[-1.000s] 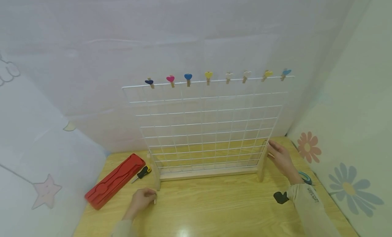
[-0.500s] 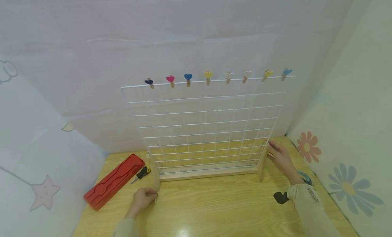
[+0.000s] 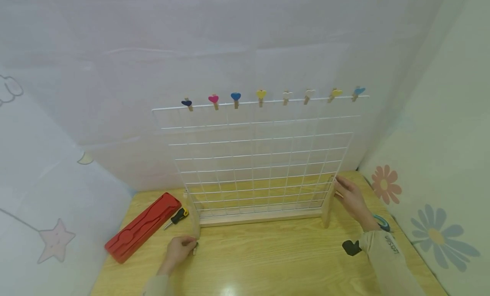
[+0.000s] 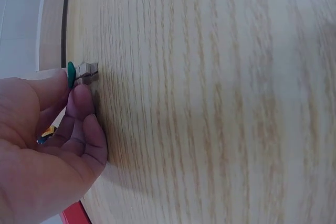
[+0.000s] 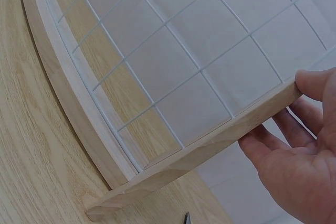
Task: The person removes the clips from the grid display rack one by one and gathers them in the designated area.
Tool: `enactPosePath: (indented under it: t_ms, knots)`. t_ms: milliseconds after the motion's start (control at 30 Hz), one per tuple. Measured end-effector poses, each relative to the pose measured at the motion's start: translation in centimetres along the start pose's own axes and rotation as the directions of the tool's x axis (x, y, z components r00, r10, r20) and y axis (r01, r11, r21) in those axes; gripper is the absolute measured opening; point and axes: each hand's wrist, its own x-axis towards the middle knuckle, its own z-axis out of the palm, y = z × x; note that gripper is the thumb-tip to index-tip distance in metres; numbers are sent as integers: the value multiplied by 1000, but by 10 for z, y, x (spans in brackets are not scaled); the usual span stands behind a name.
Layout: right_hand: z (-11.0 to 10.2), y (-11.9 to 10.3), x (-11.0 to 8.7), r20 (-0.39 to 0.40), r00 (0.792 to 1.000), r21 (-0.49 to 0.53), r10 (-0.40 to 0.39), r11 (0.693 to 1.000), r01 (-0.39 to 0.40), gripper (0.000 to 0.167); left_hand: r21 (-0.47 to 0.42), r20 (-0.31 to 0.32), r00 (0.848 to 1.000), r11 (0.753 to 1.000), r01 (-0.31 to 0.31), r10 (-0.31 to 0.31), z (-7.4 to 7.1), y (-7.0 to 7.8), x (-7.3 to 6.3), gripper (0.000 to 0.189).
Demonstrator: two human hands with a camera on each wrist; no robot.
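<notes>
My left hand (image 3: 178,250) pinches a small wooden clothespin (image 4: 87,70) with a green top between thumb and fingertips, low over the table at the left foot of a wooden stand. A white wire grid panel (image 3: 251,123) rises from the stand's wooden base bar (image 3: 260,217). Along the grid's top wire sit several heart clothespins, among them a pink one (image 3: 213,99), a blue one (image 3: 235,96) and a yellow one (image 3: 261,94). My right hand (image 3: 350,197) grips the upper end of the stand's right wooden side piece (image 5: 181,163), thumb on one side and fingers on the other.
At the left lie a red moulded tray (image 3: 143,228) and a screwdriver (image 3: 178,216) with a black and yellow handle. Near the right forearm are a black object (image 3: 351,247) and a teal and dark curved object (image 3: 382,223). Patterned cloth walls surround the table (image 3: 260,262).
My left hand has shifted slightly to the right with the clothespin, whose dark green top now shows past the fingers. The right hand keeps its hold on the stand.
</notes>
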Motion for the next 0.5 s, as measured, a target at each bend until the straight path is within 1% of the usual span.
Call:
enactPosePath:
  t_ms: [100,267,400,500]
  knots:
    - [0,0,0,-6,1000,3,1,1000,-1,68,-19,-2,1000,1000,23,-23,-2,3,-2,16]
    - [1,-1,-1,-7,1000,20,-14,1000,14,64,-33,-7,999,999,42,-42,-8,6,-5,20]
    - [1,-2,-1,0,1000,30,-22,999,22,62,-32,-18,997,997,68,-69,-16,7,-8,25]
    - [1,-3,-1,5,1000,32,-12,999,12,63,-52,-50,996,996,74,-76,-25,12,-10,28]
